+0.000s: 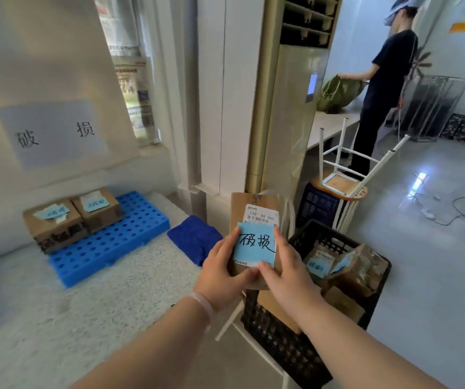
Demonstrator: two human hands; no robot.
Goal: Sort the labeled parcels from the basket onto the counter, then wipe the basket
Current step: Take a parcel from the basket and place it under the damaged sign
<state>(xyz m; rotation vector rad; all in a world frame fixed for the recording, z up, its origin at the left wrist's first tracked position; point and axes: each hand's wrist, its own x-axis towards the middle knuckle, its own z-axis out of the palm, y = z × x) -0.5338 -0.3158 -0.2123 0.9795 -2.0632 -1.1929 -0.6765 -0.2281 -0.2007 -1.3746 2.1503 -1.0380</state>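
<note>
While both hands grip it, the cardboard parcel (253, 211) shows a blue note.

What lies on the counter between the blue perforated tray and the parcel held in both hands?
A folded blue cloth lies there on the counter, as the head view shows.

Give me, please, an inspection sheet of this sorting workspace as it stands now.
Surface: speckled counter, carrying a blue tray.
Job's things: held parcel with blue note; two labelled parcels on the tray; more parcels in the black basket; blue cloth on the counter.
Clutter: upturned stool stacked beyond the basket.
Hands: left hand and right hand both grip the held parcel.
Cables: white cable on the floor.
Surroundings: another person handling a green bag; wall sign.
</note>
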